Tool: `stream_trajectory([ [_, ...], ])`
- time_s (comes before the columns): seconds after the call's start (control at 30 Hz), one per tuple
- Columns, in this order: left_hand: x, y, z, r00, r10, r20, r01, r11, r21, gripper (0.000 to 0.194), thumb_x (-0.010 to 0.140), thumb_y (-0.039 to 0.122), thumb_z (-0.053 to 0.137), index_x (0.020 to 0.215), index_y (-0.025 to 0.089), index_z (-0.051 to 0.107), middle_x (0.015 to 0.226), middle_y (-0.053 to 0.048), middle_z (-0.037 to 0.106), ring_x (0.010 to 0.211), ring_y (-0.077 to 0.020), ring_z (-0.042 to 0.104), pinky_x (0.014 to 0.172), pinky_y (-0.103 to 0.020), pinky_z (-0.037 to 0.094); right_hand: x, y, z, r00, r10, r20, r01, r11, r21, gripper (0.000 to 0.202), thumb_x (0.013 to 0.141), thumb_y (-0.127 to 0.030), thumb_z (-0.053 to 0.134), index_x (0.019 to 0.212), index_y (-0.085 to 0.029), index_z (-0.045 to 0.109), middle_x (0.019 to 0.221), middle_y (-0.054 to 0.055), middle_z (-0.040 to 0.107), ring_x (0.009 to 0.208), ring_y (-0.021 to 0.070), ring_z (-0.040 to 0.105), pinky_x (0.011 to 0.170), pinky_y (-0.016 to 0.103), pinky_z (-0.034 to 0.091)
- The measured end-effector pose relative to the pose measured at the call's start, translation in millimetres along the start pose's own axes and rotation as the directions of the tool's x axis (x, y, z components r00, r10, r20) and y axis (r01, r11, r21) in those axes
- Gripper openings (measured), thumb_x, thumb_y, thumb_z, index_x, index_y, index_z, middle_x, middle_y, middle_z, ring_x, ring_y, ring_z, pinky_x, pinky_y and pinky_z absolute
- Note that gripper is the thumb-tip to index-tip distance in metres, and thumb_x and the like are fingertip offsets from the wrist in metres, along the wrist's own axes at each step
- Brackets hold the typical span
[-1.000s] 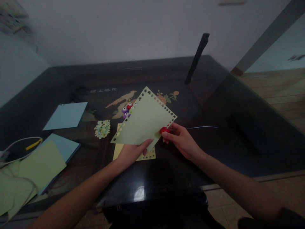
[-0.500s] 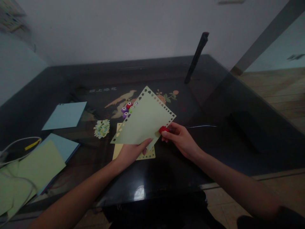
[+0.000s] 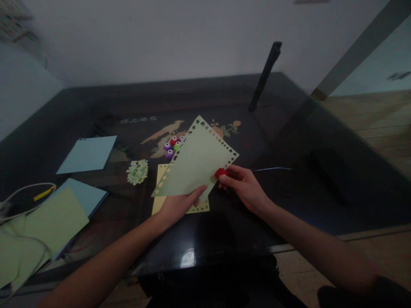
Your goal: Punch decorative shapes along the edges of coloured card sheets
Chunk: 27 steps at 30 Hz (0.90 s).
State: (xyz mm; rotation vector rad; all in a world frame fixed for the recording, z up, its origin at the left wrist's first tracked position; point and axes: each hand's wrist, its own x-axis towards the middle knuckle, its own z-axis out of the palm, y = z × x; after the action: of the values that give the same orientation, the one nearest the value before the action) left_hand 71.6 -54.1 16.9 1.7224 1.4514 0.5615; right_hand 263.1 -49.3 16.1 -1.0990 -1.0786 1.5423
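A pale green sheet of paper (image 3: 201,160), with small shapes punched along its edges, is held up at a slant. My left hand (image 3: 181,205) grips its lower corner, thumb on top. At the sheet's right edge my right hand (image 3: 245,186) pinches a small red craft punch (image 3: 221,173), which sits over the paper's edge. Beneath the held sheet lies a yellow sheet (image 3: 159,203) with holes along its border, partly hidden. Several purple, red and green punches (image 3: 170,147) stand behind the green sheet, some covered by it.
A pile of paper cut-outs (image 3: 137,172) lies left of the sheets. Farther left are a blue sheet (image 3: 88,155), a stack of green and blue paper (image 3: 59,218) and a white cable (image 3: 27,186). A black post (image 3: 266,77) rises from the dark glossy table (image 3: 208,94).
The green sheet has shifted slightly to the right, showing a little more of the punches behind it. Both hands keep their hold.
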Motion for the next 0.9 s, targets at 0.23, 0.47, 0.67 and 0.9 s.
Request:
stream_trajectory([
  [0.23, -0.5, 2.1, 1.8, 0.998, -0.041, 0.051, 0.043, 0.999, -0.03, 0.041, 0.079, 0.042, 0.051, 0.043, 0.021, 0.048, 0.047, -0.003, 0.059, 0.051, -0.0154, 0.056, 0.074, -0.031, 0.048, 0.6, 0.0, -1.6, 1.0, 0.002, -0.022, -0.001, 1.0, 0.023, 0.016, 0.068, -0.029, 0.073, 0.082, -0.021, 0.07, 0.072, 0.0, 0.063, 0.062, 0.0113, 0.052, 0.059, 0.028, 0.04],
  [0.47, -0.6, -2.1, 2.6, 0.998, 0.043, 0.044, -0.041, 0.998, -0.055, 0.035, 0.082, 0.041, 0.047, 0.058, 0.019, 0.058, 0.054, -0.003, 0.064, 0.058, -0.0161, 0.061, 0.073, -0.029, 0.049, 1.7, -1.2, -6.1, 1.0, -0.003, -0.023, 0.003, 1.0, 0.027, 0.016, 0.067, -0.03, 0.075, 0.08, -0.021, 0.07, 0.071, 0.0, 0.064, 0.062, 0.0121, 0.052, 0.062, 0.029, 0.041],
  [0.67, -0.4, -3.4, 3.5, 0.998, 0.046, 0.035, -0.041, 0.992, -0.123, 0.03, 0.083, 0.042, 0.048, 0.068, 0.018, 0.058, 0.055, -0.003, 0.065, 0.059, -0.0167, 0.063, 0.075, -0.031, 0.05, 1.6, -2.2, -7.1, 0.999, 0.003, -0.034, -0.002, 1.0, 0.03, 0.013, 0.067, -0.028, 0.075, 0.077, -0.021, 0.071, 0.07, 0.0, 0.064, 0.062, 0.0119, 0.052, 0.063, 0.029, 0.041],
  [0.9, -0.6, -7.1, 5.4, 0.998, 0.054, 0.025, -0.05, 0.988, -0.149, 0.031, 0.085, 0.041, 0.046, 0.071, 0.017, 0.061, 0.055, -0.003, 0.065, 0.062, -0.0171, 0.063, 0.087, -0.036, 0.047, 2.4, -2.4, -9.2, 0.999, 0.023, -0.031, -0.022, 0.999, 0.043, 0.012, 0.067, -0.026, 0.075, 0.076, -0.021, 0.071, 0.068, 0.0, 0.064, 0.06, 0.0105, 0.053, 0.061, 0.027, 0.04],
])
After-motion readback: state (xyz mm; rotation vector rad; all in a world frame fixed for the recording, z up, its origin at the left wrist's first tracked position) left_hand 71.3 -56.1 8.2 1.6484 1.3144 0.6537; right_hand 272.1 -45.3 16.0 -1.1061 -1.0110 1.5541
